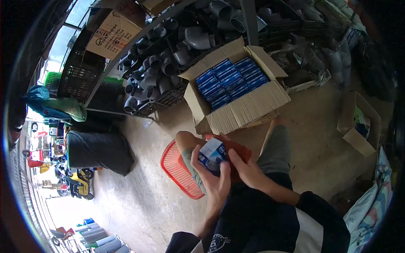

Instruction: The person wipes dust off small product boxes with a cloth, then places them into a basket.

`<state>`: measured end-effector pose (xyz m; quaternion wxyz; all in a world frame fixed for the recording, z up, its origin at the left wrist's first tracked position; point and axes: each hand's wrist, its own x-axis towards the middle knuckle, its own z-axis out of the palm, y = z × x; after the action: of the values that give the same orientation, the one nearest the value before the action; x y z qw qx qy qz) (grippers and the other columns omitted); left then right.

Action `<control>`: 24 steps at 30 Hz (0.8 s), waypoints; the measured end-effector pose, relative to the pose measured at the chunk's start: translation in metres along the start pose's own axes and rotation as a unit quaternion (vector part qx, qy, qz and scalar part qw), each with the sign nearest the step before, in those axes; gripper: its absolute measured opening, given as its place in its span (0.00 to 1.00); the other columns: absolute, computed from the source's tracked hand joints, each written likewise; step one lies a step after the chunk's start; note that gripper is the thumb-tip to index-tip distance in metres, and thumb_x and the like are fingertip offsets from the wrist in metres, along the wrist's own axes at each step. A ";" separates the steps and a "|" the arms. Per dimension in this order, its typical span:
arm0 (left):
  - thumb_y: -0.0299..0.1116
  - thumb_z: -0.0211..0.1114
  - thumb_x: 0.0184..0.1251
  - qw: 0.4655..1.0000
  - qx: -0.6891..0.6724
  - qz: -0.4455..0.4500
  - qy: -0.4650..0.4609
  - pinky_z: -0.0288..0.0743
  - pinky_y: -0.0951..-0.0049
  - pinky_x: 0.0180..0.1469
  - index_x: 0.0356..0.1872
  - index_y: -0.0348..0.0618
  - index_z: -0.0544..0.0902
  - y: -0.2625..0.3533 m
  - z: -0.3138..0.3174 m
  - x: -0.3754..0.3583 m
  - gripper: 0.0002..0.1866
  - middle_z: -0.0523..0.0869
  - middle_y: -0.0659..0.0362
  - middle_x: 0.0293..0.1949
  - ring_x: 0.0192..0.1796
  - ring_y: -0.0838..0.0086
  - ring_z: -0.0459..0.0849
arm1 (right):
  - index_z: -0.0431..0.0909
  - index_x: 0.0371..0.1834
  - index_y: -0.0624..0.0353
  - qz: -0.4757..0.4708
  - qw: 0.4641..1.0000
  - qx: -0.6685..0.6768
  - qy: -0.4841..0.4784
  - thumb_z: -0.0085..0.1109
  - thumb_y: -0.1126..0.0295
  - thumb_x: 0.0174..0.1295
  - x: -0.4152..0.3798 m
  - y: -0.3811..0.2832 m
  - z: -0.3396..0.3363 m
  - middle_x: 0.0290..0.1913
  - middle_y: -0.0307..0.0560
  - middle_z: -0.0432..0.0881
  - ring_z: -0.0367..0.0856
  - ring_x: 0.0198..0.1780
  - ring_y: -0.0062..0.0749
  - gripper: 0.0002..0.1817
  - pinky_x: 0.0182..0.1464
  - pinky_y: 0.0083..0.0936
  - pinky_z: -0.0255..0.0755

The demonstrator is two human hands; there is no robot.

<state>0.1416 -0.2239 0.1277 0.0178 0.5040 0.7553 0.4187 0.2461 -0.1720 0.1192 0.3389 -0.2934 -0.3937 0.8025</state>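
Pinching blue-white box [210,152], our left hand [216,182]; our right hand [248,170] alongside, fingertips hidden, grip untellable; red basket [172,168] partly leg-covered [185,141].

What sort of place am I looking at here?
Probably a plumbing or hardware storeroom: grey pipe fittings are piled up, and an open carton is packed with small blue boxes.
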 end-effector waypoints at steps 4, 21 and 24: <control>0.35 0.54 0.77 0.909 -0.342 -0.232 -0.058 0.70 0.68 0.60 0.62 0.38 0.71 -0.024 -0.010 0.040 0.18 0.76 0.50 0.56 0.55 0.67 0.77 | 0.56 0.79 0.63 -0.230 0.951 -0.207 -0.029 0.47 0.63 0.77 -0.012 0.033 0.003 0.79 0.57 0.57 0.55 0.79 0.42 0.31 0.77 0.38 0.53; 0.55 0.48 0.81 0.867 -0.425 -0.259 0.016 0.77 0.71 0.52 0.70 0.43 0.66 -0.023 -0.001 0.019 0.30 0.79 0.54 0.51 0.50 0.71 0.81 | 0.59 0.78 0.60 0.029 0.993 -0.045 -0.105 0.43 0.58 0.79 -0.030 0.032 -0.027 0.69 0.46 0.71 0.69 0.68 0.26 0.29 0.68 0.30 0.65; 0.37 0.46 0.81 0.950 -0.305 0.052 -0.045 0.74 0.68 0.58 0.70 0.40 0.65 -0.025 0.012 0.002 0.22 0.77 0.48 0.57 0.55 0.66 0.79 | 0.52 0.81 0.59 -0.013 0.991 0.136 -0.007 0.37 0.54 0.81 -0.015 0.023 -0.014 0.62 0.39 0.76 0.75 0.55 0.14 0.31 0.54 0.16 0.72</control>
<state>0.1269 -0.2184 0.1044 0.1832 0.5315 0.5629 0.6059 0.2578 -0.1883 0.0959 0.3828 -0.2339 -0.2872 0.8464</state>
